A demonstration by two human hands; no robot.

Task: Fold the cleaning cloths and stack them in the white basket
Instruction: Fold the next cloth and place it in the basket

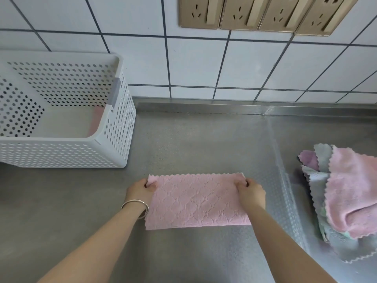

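A pink cleaning cloth (195,201) lies flat on the steel counter, folded into a wide rectangle with its scalloped edges at the far side. My left hand (140,189) pinches its far left corner and my right hand (252,192) pinches its far right corner. The white perforated basket (114,139) stands at the back left, and its inside shows only a faint pink tint at the bottom right. A heap of unfolded cloths (346,197), pink on top of grey and purple ones, lies at the right edge.
The steel counter (183,139) runs to a raised lip under a white tiled wall. A row of gold wall sockets (255,13) sits high on the wall. A silver bangle (136,207) circles my left wrist.
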